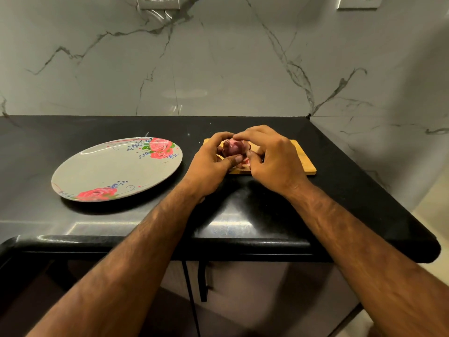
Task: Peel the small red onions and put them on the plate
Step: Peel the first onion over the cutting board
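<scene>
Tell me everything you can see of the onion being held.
The small red onion is dark purple-red with a paler pink patch on top, where its skin looks partly loosened. It is held over the wooden cutting board, between both hands: the left hand cups it with the thumb across its front, the right hand pinches at its top. Fingers hide much of it.

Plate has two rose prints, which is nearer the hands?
The double-rose print on the plate's far rim, nearest the left hand, which grips the red onion with the right hand. The single rose sits on the near rim, farther off.
</scene>
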